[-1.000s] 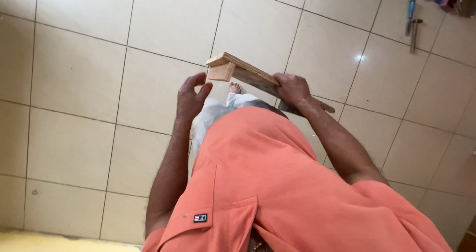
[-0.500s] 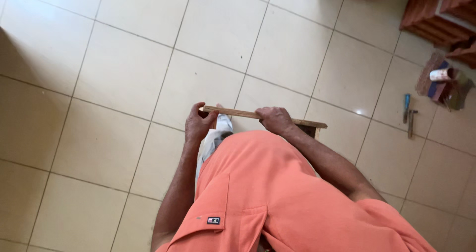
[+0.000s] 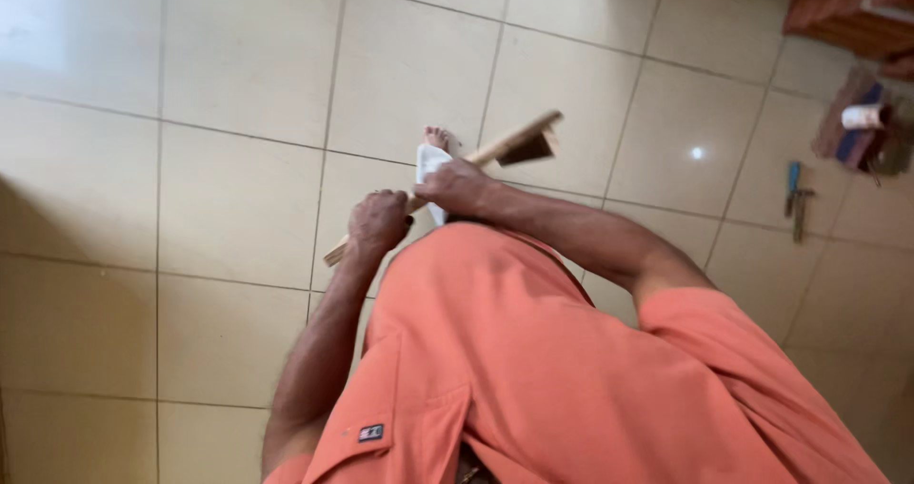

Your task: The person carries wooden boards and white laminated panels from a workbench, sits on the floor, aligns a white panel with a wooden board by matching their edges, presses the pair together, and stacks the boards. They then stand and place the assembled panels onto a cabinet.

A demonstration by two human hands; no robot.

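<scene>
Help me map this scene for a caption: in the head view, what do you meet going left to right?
Left hand gripping the wooden piece's lower end → right hand → wooden piece, its far end → blue-handled tool on the floor tiles → white cup on the cloth.

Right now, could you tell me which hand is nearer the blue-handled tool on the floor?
Right. The right hand grips the wooden piece nearer the blue-handled tool; the left hand holds its far end.
</scene>
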